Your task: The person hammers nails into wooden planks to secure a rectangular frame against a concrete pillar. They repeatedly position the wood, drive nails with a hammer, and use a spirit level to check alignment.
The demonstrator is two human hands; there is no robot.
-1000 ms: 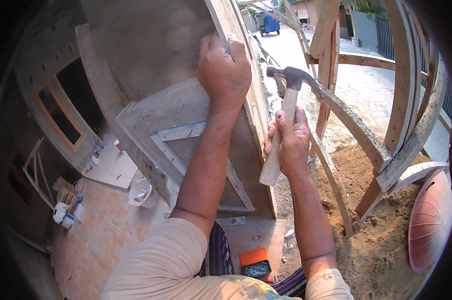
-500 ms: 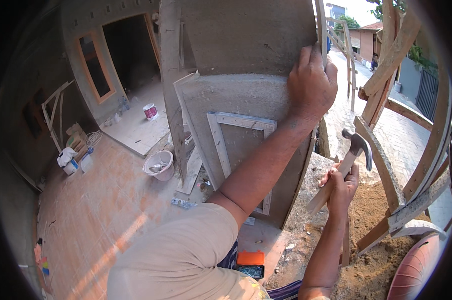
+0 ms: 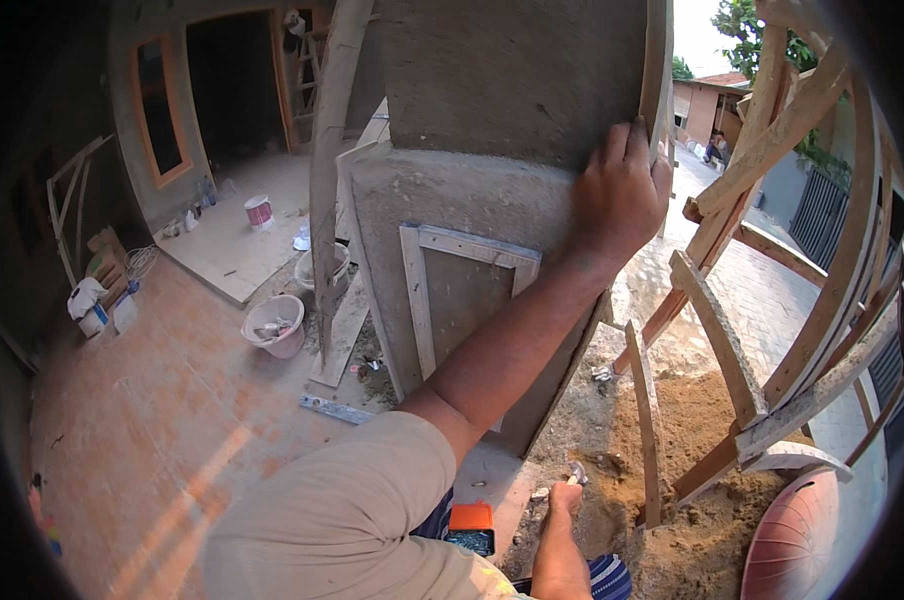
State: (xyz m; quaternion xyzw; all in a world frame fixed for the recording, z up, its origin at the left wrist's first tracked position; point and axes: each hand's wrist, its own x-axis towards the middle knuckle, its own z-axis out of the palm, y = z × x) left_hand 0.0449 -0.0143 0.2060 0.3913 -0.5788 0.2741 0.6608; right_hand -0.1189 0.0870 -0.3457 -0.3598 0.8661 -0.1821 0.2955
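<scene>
My left hand (image 3: 624,190) is raised against the right edge of a grey cement-plastered pillar (image 3: 512,80). Its fingers close round a long upright wooden strip (image 3: 656,60) along that edge. Low down near my knee, my right hand (image 3: 564,500) is closed round the handle of a claw hammer (image 3: 577,474); most of the handle is hidden in the fist. Below the upper pillar face, a wider plastered base (image 3: 372,190) carries a raised rectangular frame moulding (image 3: 472,242). Beside my knee, an orange-lidded box (image 3: 472,518) holds what look like nails.
Nailed timber framing (image 3: 717,340) stands at the right, over a sand heap (image 3: 687,410) and near a reddish ribbed dome-shaped object (image 3: 792,535). Leftward are a pale bucket (image 3: 274,345) with tools, a spirit level (image 3: 334,409) and a paint pail (image 3: 259,212). A person sits far off.
My right hand has dropped with the hammer from beside the pillar to near my knee. My left hand keeps its hold on the strip. The whole view has shifted slightly.
</scene>
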